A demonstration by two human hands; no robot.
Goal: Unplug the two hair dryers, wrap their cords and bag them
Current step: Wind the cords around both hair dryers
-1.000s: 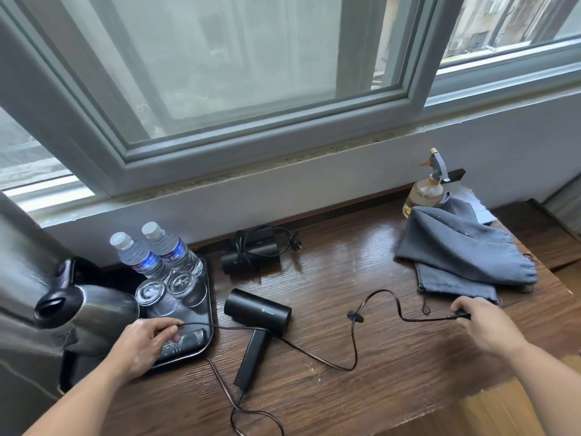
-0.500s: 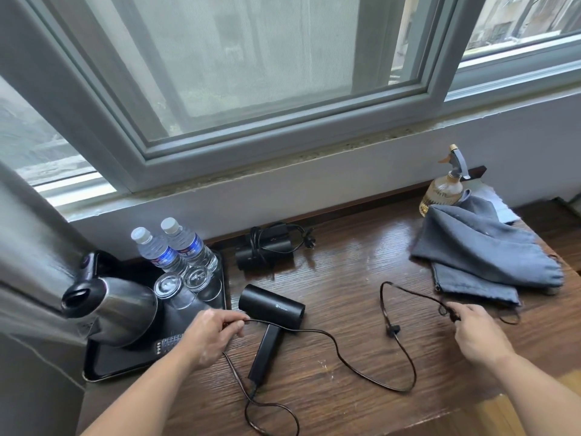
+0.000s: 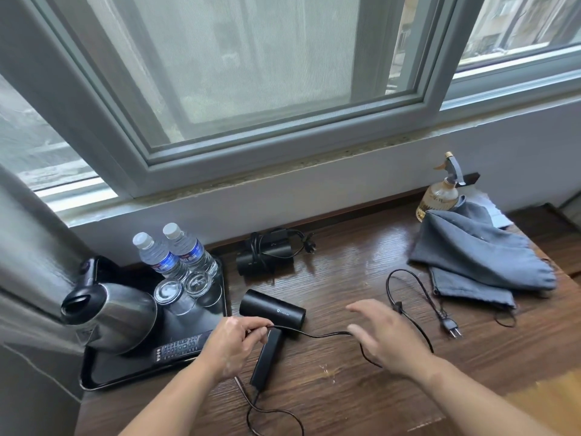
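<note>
A black hair dryer (image 3: pixel 273 313) lies on the wooden table (image 3: pixel 345 388), handle pointing toward me. My left hand (image 3: pixel 231 343) pinches its black cord (image 3: pixel 317 335) just left of the handle. The cord runs right under my right hand (image 3: pixel 382 336), which hovers with fingers spread and holds nothing. The plug (image 3: pixel 451 327) lies loose on the table to the right. A second black hair dryer (image 3: pixel 267 258) with its cord wrapped around it sits by the wall. Two grey cloth bags (image 3: pixel 478 259) lie stacked at the right.
A black tray (image 3: pixel 103 372) on the left holds a steel kettle (image 3: pixel 110 313), two water bottles (image 3: pixel 176 253), two upturned glasses (image 3: pixel 184 287) and a remote (image 3: pixel 180 346). An amber spray bottle (image 3: pixel 440 191) stands behind the bags. A curtain hangs at the far left.
My right hand let go of the plug end, which now lies on the table, and moved left over the cord. My left hand keeps its pinch on the cord by the dryer.
</note>
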